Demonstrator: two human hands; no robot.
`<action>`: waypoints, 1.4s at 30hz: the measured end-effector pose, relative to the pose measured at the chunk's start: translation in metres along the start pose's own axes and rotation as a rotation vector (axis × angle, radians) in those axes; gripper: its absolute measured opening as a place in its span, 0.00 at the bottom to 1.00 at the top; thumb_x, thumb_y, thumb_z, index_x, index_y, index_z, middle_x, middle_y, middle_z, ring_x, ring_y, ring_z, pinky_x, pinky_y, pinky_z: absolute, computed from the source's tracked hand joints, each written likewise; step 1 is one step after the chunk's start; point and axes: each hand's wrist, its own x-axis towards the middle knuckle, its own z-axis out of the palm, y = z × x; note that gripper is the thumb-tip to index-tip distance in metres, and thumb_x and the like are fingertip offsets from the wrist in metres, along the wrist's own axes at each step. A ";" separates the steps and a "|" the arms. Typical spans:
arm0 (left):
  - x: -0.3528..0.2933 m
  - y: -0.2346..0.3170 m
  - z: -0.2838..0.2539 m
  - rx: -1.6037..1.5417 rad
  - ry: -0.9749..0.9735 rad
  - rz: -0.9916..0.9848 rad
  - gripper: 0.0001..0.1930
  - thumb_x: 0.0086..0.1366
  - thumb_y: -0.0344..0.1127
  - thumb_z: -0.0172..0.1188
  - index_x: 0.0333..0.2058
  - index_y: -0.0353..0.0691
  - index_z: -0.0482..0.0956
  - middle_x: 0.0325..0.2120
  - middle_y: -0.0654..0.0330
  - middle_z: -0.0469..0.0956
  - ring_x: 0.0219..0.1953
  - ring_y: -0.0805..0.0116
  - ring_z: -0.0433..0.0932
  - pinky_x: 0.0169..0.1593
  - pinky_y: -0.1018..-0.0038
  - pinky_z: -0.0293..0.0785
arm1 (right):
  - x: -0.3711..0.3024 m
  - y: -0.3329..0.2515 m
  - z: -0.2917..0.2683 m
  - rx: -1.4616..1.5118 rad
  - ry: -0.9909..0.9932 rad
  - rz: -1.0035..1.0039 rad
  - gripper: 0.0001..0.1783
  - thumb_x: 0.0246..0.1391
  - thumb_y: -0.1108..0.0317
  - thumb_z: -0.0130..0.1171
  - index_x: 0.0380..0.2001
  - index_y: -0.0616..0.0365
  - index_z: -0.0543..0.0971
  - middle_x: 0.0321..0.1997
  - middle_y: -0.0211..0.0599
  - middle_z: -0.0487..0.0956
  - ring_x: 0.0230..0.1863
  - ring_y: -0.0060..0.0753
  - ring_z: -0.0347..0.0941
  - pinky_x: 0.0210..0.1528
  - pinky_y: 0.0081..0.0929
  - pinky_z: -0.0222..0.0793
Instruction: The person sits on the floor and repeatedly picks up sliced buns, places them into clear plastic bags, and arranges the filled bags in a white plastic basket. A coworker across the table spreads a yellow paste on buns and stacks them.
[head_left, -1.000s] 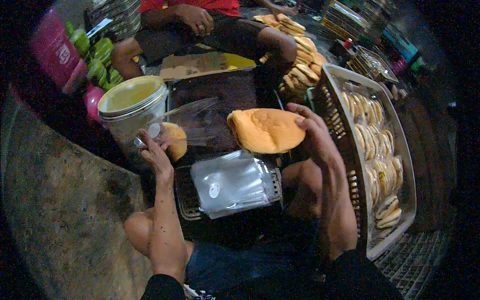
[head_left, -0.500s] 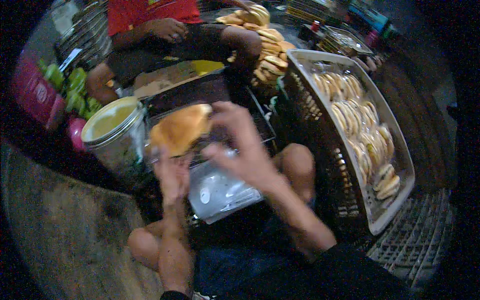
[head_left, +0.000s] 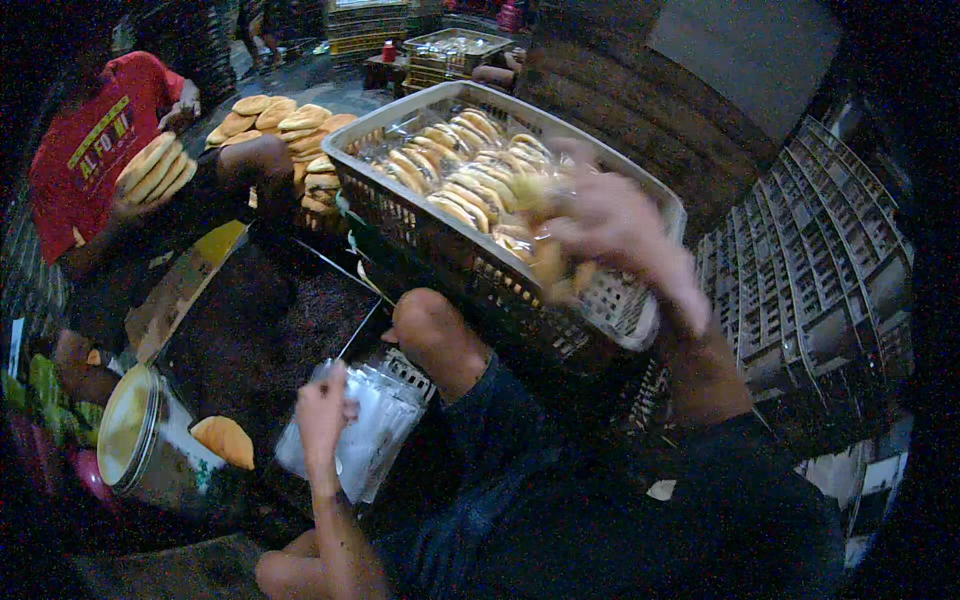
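Note:
My left hand [head_left: 324, 412] is over a stack of clear plastic bags [head_left: 378, 440] by my knees, its fingers curled and seemingly pinching the near edge of a bag. A single golden bun [head_left: 224, 441] lies between those bags and a white bucket [head_left: 148, 428] of pale yellow spread. My right hand [head_left: 615, 222] reaches over a crate [head_left: 655, 185] at the right, smeared by motion. Under and beside its fingers are blurred buns in clear wrapping; whether it grips one cannot be made out. Rows of bagged buns [head_left: 470, 175] fill much of the crate.
Across from me sits a person in a red shirt [head_left: 105, 130], with several stacked buns [head_left: 158, 170] by their arm. More loose buns [head_left: 265, 118] are piled beyond. A cardboard flap [head_left: 185, 290] stands at the left, green vegetables [head_left: 45, 395] behind the bucket. Slatted racks [head_left: 810, 260] stand at right.
My view has swung right. The bun that was at my hands now lies beside the bucket; my right hand has moved away to the crate, and my left has come down onto the bags.

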 end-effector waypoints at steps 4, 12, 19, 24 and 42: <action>0.042 -0.076 0.027 0.668 -0.202 -0.071 0.34 0.61 0.63 0.55 0.18 0.32 0.79 0.16 0.53 0.79 0.20 0.60 0.80 0.25 0.64 0.74 | -0.048 0.120 0.050 -0.019 -0.329 0.755 0.47 0.41 0.48 0.65 0.55 0.71 0.59 0.45 0.62 0.77 0.47 0.53 0.77 0.48 0.41 0.73; 0.014 -0.065 0.011 0.072 -0.213 -0.051 0.24 0.67 0.47 0.56 0.19 0.31 0.74 0.12 0.57 0.74 0.12 0.69 0.74 0.15 0.72 0.65 | -0.044 0.125 0.097 0.383 -0.579 0.728 0.58 0.46 0.31 0.58 0.62 0.73 0.56 0.56 0.65 0.71 0.54 0.51 0.73 0.52 0.39 0.72; -0.029 -0.019 -0.020 0.217 0.364 0.533 0.18 0.63 0.47 0.58 0.23 0.39 0.80 0.17 0.53 0.77 0.19 0.58 0.76 0.25 0.65 0.70 | 0.057 -0.124 0.077 0.432 0.193 -0.591 0.28 0.50 0.49 0.65 0.44 0.62 0.75 0.40 0.49 0.80 0.41 0.50 0.78 0.43 0.43 0.73; -0.030 -0.023 -0.018 -0.436 0.066 0.103 0.27 0.65 0.58 0.49 0.31 0.37 0.81 0.23 0.56 0.81 0.23 0.60 0.78 0.31 0.68 0.75 | 0.050 -0.208 0.156 1.250 -0.118 -0.317 0.08 0.53 0.69 0.60 0.33 0.64 0.76 0.34 0.48 0.79 0.35 0.47 0.78 0.39 0.38 0.72; -0.035 -0.060 -0.220 -0.442 1.614 0.300 0.20 0.60 0.49 0.66 0.31 0.35 0.77 0.27 0.60 0.79 0.24 0.73 0.75 0.25 0.75 0.71 | 0.061 -0.375 0.286 1.401 -0.234 -0.165 0.27 0.61 0.45 0.52 0.39 0.63 0.77 0.36 0.42 0.81 0.35 0.39 0.78 0.40 0.38 0.74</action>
